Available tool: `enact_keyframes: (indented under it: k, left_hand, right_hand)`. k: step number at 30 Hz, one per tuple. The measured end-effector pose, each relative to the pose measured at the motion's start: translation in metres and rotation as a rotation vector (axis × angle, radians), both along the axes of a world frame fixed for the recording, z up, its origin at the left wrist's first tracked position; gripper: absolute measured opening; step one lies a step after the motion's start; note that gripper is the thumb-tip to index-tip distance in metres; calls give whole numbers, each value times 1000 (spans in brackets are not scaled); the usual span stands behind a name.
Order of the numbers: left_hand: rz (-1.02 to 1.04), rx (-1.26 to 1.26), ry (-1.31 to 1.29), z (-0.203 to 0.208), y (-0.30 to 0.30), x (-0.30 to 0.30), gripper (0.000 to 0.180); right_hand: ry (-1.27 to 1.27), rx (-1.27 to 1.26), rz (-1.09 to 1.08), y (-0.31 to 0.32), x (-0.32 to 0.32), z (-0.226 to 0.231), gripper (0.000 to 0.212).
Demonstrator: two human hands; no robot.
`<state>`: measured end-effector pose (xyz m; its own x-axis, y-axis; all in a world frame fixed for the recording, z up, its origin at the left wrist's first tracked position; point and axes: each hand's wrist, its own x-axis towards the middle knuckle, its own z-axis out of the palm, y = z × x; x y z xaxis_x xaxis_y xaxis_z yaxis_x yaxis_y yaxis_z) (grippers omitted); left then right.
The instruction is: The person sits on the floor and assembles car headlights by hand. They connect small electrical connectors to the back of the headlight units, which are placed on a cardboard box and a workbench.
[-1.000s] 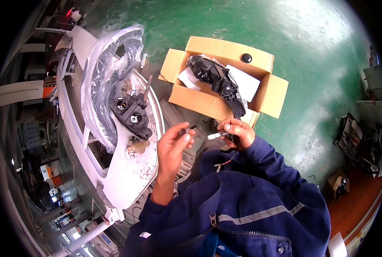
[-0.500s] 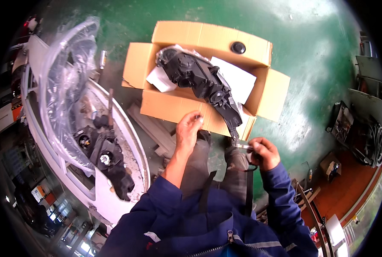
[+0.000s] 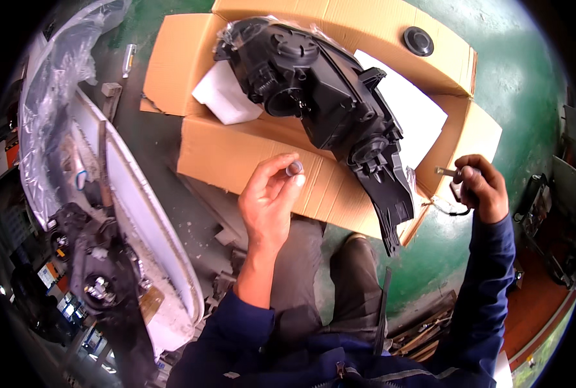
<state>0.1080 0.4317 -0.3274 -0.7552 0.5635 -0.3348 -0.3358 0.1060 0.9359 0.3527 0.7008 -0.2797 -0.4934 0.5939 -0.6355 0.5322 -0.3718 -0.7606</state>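
A black car headlight assembly [image 3: 336, 116] lies with its back side up across an open cardboard box [image 3: 249, 152]. One round opening in its housing shows bare. Near the box's front flap, my left hand [image 3: 268, 200] pinches a small grey cylindrical piece [image 3: 294, 168] between thumb and fingertips. My right hand [image 3: 485, 191], to the right of the headlight's narrow end, is closed around an LED bulb [image 3: 446, 171] with a slim metal tip. A short black cable hangs from it. Both hands are apart from the headlight.
A round black cap [image 3: 418, 41] rests on the box's far flap. White foam [image 3: 226, 94] sits inside the box. At left, a second headlight [image 3: 100, 271] lies on a white car panel [image 3: 139, 194] beside clear plastic wrap [image 3: 58, 97]. Wooden pieces lie on the green floor.
My view has come closer to the headlight and box. The right hand has moved right and up, away from the headlight's narrow end. Each hand still holds its piece.
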Motion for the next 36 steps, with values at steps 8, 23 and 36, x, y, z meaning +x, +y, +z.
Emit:
enact_keyframes:
  k: [8, 23, 36]
  left_hand:
    - [-67, 80, 189, -50, -36, 24, 38]
    - [-116, -47, 839, -32, -89, 88, 31]
    - [-355, -100, 730, -33, -59, 112, 27]
  right_hand:
    - [105, 268, 160, 24, -14, -66, 50]
    - [589, 358, 242, -51, 11, -29, 57]
    - [165, 421, 70, 68, -1, -182, 38]
